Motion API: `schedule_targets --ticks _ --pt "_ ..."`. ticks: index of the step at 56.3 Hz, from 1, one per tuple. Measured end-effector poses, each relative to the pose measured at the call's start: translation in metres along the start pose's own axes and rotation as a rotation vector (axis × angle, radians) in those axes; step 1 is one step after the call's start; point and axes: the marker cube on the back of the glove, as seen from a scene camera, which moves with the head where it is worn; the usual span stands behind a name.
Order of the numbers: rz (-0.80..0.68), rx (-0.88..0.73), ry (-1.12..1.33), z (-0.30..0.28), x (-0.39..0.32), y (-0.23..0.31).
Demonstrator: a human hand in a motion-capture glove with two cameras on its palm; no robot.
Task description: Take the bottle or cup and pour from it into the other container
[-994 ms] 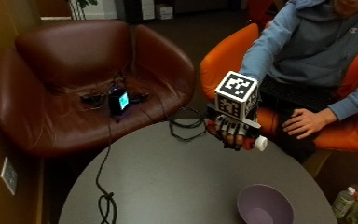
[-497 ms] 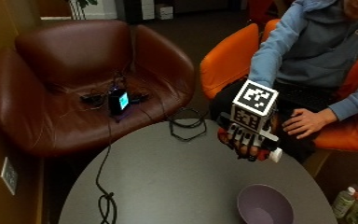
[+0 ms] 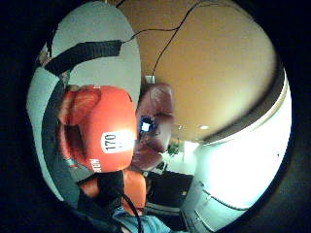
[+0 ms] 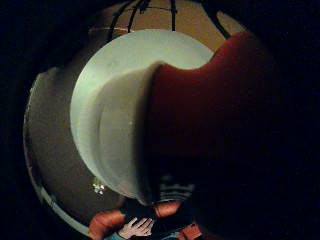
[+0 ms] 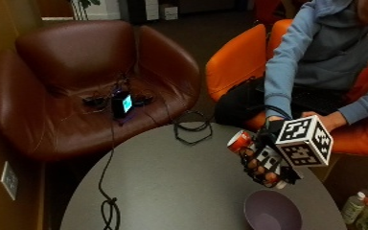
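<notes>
Since the earlier frames the gloved right hand [image 5: 268, 163] has travelled from the desk's far edge toward the lower right of the outside view and has tipped the red bottle [image 5: 241, 141] over, so its red base now points up and to the left while its white-capped end slants down toward the bowl. The fingers [image 5: 260, 165] are curled round the bottle's body and hold it in the air above the round grey desk [image 5: 165, 191]. The purple bowl [image 5: 272, 212] sits on the desk at the lower right of the frame, just below and slightly right of the hand, apart from the bottle.

In the thumb side palm view the bottle's white cap [image 4: 117, 137] and red body [image 4: 210, 105] fill most of the picture, with the desk's pale round top behind them. In the little finger side palm view the red bottle [image 3: 104, 128] lies close against the palm, showing a white label marked 170.

The person's bare left hand [image 5: 321, 120] rests on their lap at the right of the outside view. A brown leather armchair [image 5: 75, 81] stands at the upper left with a small lit device [image 5: 121, 103] and cables on its seat; a black cable [image 5: 110, 201] trails from it across the desk. Orange chairs [image 5: 238, 62] stand behind the desk, and a few bottles [image 5: 362, 208] stand at the lower right corner.
</notes>
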Motion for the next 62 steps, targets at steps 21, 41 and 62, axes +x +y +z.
schedule_targets --ticks 21,41,62 --pt "-0.015 0.071 0.399 -0.013 -0.031 -0.008" --pt "-0.012 0.058 0.452 -0.004 -0.042 -0.011" --pt "-0.019 0.051 0.425 0.003 -0.061 -0.007"
